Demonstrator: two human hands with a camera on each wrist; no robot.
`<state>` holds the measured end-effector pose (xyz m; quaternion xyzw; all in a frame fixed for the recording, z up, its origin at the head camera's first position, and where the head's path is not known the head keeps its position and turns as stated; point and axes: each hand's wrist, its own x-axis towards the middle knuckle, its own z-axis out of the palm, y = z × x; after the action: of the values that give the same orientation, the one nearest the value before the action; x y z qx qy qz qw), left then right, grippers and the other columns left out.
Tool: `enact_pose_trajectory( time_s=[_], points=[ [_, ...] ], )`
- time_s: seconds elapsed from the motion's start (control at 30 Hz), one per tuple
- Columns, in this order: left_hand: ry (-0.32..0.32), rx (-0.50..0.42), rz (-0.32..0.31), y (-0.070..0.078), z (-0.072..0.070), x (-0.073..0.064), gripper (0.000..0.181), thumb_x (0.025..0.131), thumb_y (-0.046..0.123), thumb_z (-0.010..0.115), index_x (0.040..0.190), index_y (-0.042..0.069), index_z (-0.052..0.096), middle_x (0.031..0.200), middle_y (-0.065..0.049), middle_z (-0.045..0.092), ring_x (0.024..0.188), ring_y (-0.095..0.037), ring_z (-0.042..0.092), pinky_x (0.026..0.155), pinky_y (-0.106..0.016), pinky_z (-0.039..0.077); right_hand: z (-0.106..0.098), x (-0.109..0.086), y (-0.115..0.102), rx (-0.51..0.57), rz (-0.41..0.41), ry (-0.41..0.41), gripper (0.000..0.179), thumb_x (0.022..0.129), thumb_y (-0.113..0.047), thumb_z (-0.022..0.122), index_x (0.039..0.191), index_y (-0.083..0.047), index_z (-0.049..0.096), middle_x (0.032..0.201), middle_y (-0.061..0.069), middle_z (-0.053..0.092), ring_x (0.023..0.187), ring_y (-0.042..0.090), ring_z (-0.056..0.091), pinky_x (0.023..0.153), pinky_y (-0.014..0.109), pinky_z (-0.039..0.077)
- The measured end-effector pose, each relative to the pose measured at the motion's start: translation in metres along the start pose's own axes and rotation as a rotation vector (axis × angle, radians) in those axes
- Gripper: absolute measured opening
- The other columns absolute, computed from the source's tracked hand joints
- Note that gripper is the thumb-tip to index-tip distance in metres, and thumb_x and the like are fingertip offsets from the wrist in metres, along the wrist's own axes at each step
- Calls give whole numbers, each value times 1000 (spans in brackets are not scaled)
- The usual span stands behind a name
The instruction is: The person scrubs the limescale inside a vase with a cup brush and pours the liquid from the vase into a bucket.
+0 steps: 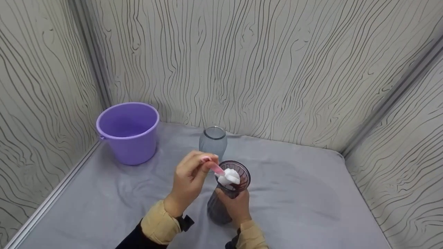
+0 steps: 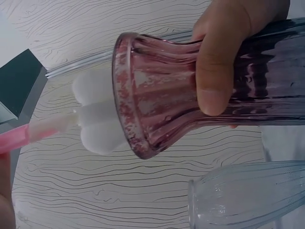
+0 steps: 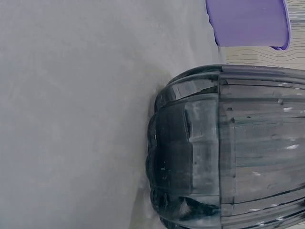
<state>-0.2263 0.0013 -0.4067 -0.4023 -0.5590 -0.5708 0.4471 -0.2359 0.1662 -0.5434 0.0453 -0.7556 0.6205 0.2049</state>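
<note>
Purple vase (image 2: 162, 90) is standing roughly upright above a grey cloth (image 1: 294, 193), mouth uppermost, its base showing close to the fabric; whether they are touching, I cannot tell. The right hand (image 1: 238, 205) is grasping it below the flared mouth, with the thumb lying across the glass. The left hand (image 1: 189, 178) is pinching a pink handle (image 1: 217, 169), and the white sponge head (image 1: 229, 177) is sitting at the vase's mouth, how deep I cannot be sure.

Working the sponge well here is probably calling for a steady right grip, the handle lining up with the middle of the neck, and a gentle twist, so that the lobes are folding instead of catching on the rim. Pushing hard would be risking a bent handle or a slipping vase.

Ribs are running lengthwise down the glass, which is shading from plum to smoky grey, and pale specks are dotting the flare. The sponge is looking soft, rounded and matt. Behind, a pale-blue vase (image 1: 211, 147) is standing, and a smooth purple bucket (image 1: 135, 148), plastic by its look, is tapering toward its base
</note>
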Motion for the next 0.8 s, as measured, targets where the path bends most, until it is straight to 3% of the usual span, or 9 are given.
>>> enact_pose_trajectory(
  time_s=[0.23,0.4,0.57,0.8],
  points=[
    [-58,100,-43,-6,10,-2,19,101,17,61,104,1,71,93,-8,68,83,-18,65,75,-23,55,-1,0,-2,19,44,-14,66,75,-12,87,129,6,55,119,11,66,106,16,62,97,31,50],
    [-82,134,-95,-11,13,-8,22,103,20,59,103,1,71,91,-7,66,75,-15,61,65,-19,53,0,1,0,19,44,-19,63,75,-14,88,126,5,56,116,10,66,104,15,62,96,31,51],
    [-113,156,-116,-17,16,-16,17,102,16,61,103,3,71,89,-6,65,72,-14,59,61,-18,52,1,1,3,57,-59,-20,59,74,-8,87,123,6,57,113,10,66,101,12,63,91,27,52],
    [-263,263,-139,-21,22,-38,8,99,11,65,103,4,68,87,-3,62,75,-11,56,66,-18,49,3,0,6,-3,-209,2,54,71,-3,84,119,4,61,110,9,69,100,8,63,91,25,52]
  ],
)
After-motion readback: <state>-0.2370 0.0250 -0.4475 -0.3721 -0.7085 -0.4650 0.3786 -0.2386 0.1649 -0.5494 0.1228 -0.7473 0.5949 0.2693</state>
